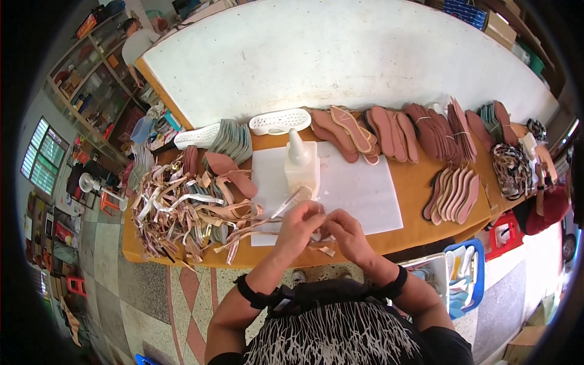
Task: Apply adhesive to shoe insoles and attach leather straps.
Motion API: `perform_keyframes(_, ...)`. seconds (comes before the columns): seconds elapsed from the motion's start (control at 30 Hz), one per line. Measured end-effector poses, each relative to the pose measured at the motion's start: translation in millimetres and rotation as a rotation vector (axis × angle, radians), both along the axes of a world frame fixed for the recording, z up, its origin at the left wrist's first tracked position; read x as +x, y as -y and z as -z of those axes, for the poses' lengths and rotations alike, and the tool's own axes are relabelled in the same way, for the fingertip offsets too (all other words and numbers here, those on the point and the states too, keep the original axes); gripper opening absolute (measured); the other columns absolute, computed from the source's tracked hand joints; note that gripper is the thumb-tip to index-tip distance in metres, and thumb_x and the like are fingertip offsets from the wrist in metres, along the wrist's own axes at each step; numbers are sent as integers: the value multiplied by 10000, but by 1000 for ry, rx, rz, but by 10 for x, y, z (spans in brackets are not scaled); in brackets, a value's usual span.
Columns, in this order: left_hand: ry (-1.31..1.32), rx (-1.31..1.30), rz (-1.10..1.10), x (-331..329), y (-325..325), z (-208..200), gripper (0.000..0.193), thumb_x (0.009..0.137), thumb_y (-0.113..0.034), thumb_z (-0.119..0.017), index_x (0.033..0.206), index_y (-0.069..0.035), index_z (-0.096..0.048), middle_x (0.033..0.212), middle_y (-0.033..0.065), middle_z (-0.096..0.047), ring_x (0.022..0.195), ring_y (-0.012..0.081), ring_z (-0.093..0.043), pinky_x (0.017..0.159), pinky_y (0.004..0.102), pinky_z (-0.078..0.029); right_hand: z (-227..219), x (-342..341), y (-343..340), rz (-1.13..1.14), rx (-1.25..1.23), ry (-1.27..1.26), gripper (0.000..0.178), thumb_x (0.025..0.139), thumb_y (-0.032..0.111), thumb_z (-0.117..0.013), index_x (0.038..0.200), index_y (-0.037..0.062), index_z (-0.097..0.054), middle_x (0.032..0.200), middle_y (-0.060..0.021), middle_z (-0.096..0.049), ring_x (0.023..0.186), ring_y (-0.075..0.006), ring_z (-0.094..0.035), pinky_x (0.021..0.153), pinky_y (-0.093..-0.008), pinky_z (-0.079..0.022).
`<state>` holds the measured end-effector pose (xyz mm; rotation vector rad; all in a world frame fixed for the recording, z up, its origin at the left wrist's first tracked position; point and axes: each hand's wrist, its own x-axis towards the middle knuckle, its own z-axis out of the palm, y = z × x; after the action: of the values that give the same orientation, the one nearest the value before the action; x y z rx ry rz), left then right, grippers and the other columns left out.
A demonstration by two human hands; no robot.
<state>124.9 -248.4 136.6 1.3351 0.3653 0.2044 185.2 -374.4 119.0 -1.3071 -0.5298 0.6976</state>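
My left hand (300, 224) and my right hand (347, 233) meet over the front of the table, thumbs and fingers pinched together. A thin brownish strip (321, 244) shows just below the fingers; most of it is hidden. Beside my left hand lie the loose ends of a tangled heap of beige, white and pinkish straps (182, 210). Just beyond the hands stands a cream-coloured glue pot (302, 170) with a cone-shaped top. A pale brush-like handle (292, 201) leans at its near side. Under the pot lies a white sheet (365, 201).
Stacks of reddish-brown insoles (389, 131) line the table's back, with white soles (280, 121) to their left. More insoles (451, 193) lie at right, near patterned straps (512, 170). A blue crate (477, 283) stands on the floor. A person (139, 45) is at far left, another (547, 210) at right.
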Motion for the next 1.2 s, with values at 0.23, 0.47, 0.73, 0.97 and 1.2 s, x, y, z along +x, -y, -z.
perform_keyframes(0.23,-29,55,-132,33,-8,32,128,783,-120,-563,833,-2,-566,693,6,-539,617,59,-470,553,197,-381,164,-33,-54,44,43,281,128,837,76,-472,910,-27,-496,719,-62,-541,643,-122,-518,601,-255,-449)
perform_keyframes(0.47,25,-139,-225,14,23,69,88,808,-107,-549,763,-33,-537,672,22,-548,541,53,-446,496,192,-351,137,117,6,-89,23,-37,103,814,64,-480,858,-11,-534,715,-22,-526,658,-92,-477,621,-214,-404)
perform_keyframes(0.73,86,-175,-327,21,118,55,106,844,-99,-516,754,-48,-496,689,61,-571,521,70,-444,498,190,-364,-16,191,198,-348,-35,-115,125,850,83,-486,937,7,-533,733,2,-528,657,-60,-474,601,-198,-398)
perform_keyframes(0.97,77,-164,-546,81,-23,171,123,823,-132,-547,743,-49,-505,675,48,-576,494,74,-431,469,192,-345,-29,278,417,-473,-233,-97,125,849,100,-513,910,14,-579,762,-19,-585,642,-55,-501,548,-183,-396)
perform_keyframes(1.2,64,-171,-671,10,8,230,113,831,-111,-544,742,-60,-497,663,65,-581,482,81,-448,452,188,-357,335,364,531,-525,-12,-304,126,853,80,-507,879,-13,-589,771,-47,-606,705,-87,-549,667,-216,-444)
